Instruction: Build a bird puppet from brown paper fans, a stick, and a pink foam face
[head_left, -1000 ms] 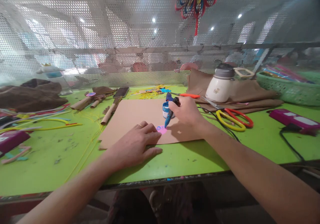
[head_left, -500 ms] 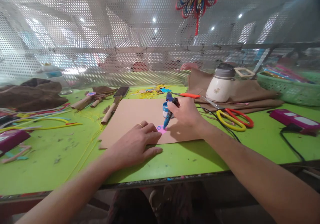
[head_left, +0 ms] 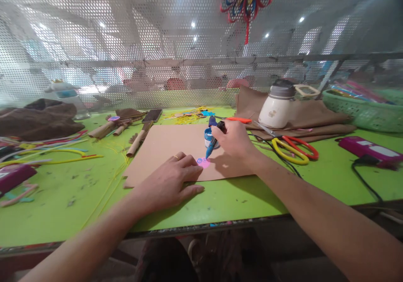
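My right hand is closed round a blue pen with a dark upper part, its tip pointing down at a small pink piece. Blue ring-shaped marks show on the pink piece. The left hand lies flat with fingers stretched out, its fingertips at the left edge of the pink piece. Under both is a sheet of brown cardboard. Just behind the pen stands a small pot of blue paint, partly hidden by it.
Scissors with yellow and red handles, a white bottle and a purple device are to the right. A green basket stands behind. At left are brown paper rolls, coloured strips and a phone.
The pen tip has lifted slightly off the pink piece, and more of the blue marks shows. My left hand stays in place.
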### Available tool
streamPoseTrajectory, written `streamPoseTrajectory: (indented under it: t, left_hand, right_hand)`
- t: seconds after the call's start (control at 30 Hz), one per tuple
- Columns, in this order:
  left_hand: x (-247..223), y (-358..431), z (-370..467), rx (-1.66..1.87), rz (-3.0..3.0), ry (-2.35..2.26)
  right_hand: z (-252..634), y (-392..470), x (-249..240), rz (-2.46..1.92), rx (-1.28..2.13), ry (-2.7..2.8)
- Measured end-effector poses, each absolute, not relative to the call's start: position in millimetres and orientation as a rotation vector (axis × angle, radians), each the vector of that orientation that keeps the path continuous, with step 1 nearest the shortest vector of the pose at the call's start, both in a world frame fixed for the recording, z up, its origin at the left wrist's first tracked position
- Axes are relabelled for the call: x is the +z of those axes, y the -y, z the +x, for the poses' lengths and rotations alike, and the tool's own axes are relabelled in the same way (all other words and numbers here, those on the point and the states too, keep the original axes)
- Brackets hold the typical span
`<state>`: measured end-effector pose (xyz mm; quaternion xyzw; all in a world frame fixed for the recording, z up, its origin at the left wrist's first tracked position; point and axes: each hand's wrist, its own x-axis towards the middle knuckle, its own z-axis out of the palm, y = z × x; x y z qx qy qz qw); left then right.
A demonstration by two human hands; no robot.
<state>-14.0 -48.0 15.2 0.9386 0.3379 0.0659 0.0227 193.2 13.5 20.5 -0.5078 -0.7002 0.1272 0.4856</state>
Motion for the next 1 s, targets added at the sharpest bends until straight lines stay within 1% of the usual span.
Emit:
streamPoseTrajectory:
  t: [0.47, 0.83, 1.0]
  left_hand:
    - [14.9, 47.6, -13.0, 0.202, 2.916, -1.046]
    - [14.8, 47.0, -13.4, 0.207, 2.921, -1.041]
    - [15.2, 48.1, -14.0, 0.233, 2.903, -1.038]
  right_hand:
    - [191.4, -10.8, 21.0, -1.206, 0.379, 1.748]
    - [194.2, -13.3, 21.0, -1.24, 0.284, 1.684]
    - [192.8, -12.1, 21.3, -1.221, 0.311, 1.721]
